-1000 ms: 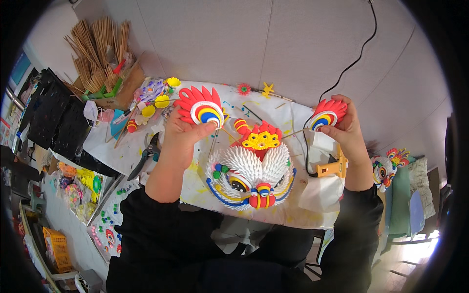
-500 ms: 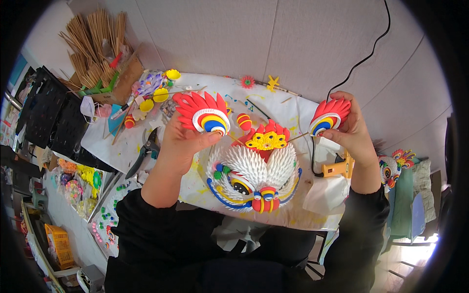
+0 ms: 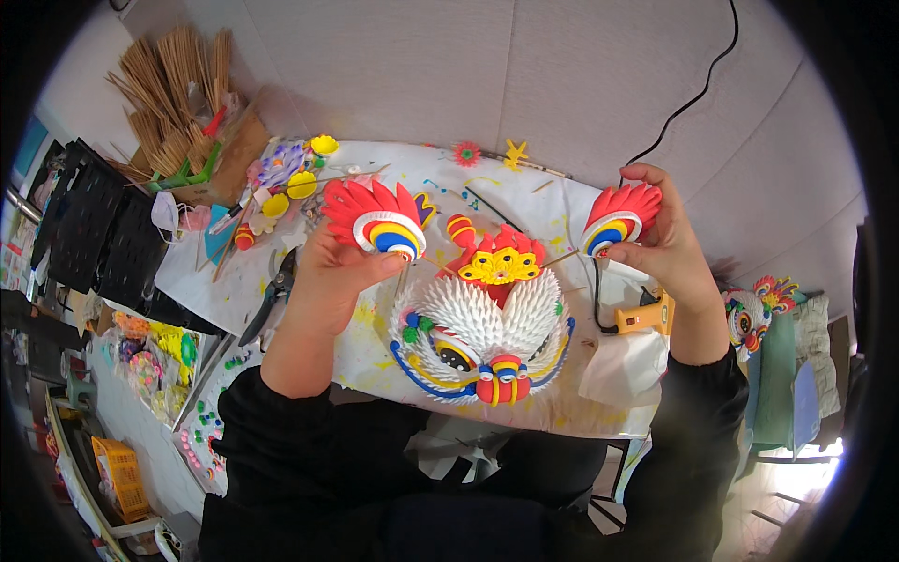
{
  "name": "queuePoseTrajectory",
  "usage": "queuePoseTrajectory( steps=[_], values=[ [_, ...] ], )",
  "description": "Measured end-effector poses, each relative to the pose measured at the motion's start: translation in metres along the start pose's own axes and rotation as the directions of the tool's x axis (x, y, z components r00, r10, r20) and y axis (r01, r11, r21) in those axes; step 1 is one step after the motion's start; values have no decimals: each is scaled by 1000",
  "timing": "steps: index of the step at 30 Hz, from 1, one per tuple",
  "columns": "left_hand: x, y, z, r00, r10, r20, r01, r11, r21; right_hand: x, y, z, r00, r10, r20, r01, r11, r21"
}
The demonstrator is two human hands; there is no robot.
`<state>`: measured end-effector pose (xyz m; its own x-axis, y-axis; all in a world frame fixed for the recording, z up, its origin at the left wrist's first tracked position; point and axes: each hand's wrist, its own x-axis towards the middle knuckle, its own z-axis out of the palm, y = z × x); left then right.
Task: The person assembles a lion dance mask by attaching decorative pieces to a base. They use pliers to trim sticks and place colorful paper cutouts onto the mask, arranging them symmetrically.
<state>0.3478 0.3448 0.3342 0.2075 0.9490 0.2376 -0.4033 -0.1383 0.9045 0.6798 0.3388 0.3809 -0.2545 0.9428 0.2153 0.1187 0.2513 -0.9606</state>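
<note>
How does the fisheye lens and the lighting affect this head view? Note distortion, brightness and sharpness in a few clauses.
Head view: a black circular rim frames the picture; the table edge bows; the centre is evenly lit and sharp on the left hand, right hand and paper lion head; bright glare burns out the lower right corner.

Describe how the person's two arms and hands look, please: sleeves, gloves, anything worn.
Both arms wear long black sleeves reaching the wrists. The left hand and the right hand are bare, without gloves. No watch, ring or bracelet is visible, and the sleeves show no markings.
</note>
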Motion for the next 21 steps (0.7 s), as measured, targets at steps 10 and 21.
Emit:
queuePoseTrajectory(
  steps=[10, 21],
  values=[
    [14, 10, -2, 996, -83, -24, 85, 990, 111, 13, -10, -5, 996, 86, 22, -85, 996, -17],
    [16, 6, 3, 1000, -3, 12, 1, 976, 217, 20, -10, -7, 996, 18, 84, -11, 996, -88]
  ],
)
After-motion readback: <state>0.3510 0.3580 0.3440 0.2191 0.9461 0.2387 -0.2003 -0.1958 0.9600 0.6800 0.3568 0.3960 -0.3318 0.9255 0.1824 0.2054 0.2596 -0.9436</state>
